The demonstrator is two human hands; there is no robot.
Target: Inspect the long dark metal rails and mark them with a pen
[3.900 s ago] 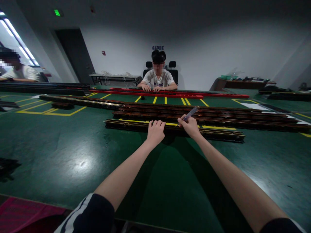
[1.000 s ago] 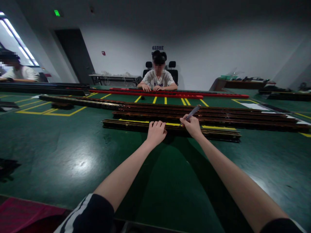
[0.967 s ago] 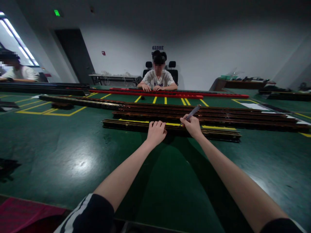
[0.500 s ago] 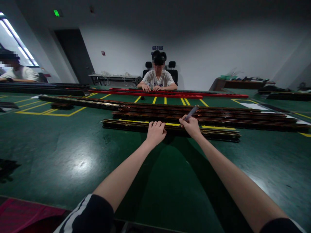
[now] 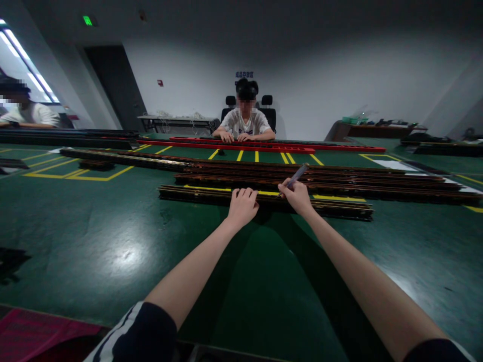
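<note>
The left hand (image 5: 243, 207) curls over a long, dark, gold-edged strip bundle (image 5: 198, 195) on the green bench (image 5: 94, 211), grip unclear; the right hand (image 5: 298, 195) pinches a translucent pen-shaped tool (image 5: 298, 174). Blue wall lettering (image 5: 244, 75) reads "成品存放区".

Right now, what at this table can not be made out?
Head view:
Near dark strips: partly covered by the left hand.
Pen: partly covered by the grip of the right hand.
Pen tip: too small to confirm contact.
Black object: cut off by the left edge.

Green tabletop (image 5: 113, 216), yellow lines (image 5: 68, 177); dark bundle (image 5: 199, 195) in front, longer dark strips (image 5: 350, 182) behind, red strips (image 5: 279, 149) beyond.
</note>
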